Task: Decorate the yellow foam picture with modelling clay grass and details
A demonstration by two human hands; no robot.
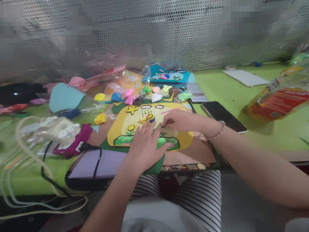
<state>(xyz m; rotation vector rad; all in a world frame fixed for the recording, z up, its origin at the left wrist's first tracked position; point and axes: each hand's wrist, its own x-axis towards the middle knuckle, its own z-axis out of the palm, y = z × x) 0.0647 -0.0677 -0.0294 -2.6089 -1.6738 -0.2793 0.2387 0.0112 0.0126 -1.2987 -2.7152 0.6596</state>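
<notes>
A yellow picture board [116, 127] with clay shapes lies in front of me on green paper. It bears a yellow star [132, 110], a sunflower [131, 128], clouds and green clay along its lower edge. My left hand [147, 146] lies on the board with its fingers spread, fingertips beside a small yellow and blue clay figure [151, 118]. My right hand [175, 120] bends over the board's right part, thumb and fingers pinched together near its surface. Whatever is between them is hidden. A thin pink strip [169, 111] shows just above that hand.
Bagged clay lumps [129, 93] sit behind the board, with a blue picture board [154, 75] beyond. To the right are a phone [224, 116], a bottle with a red label [280, 100] and a white sheet [245, 77]. Cables [31, 151] and a purple packet [72, 141] lie left.
</notes>
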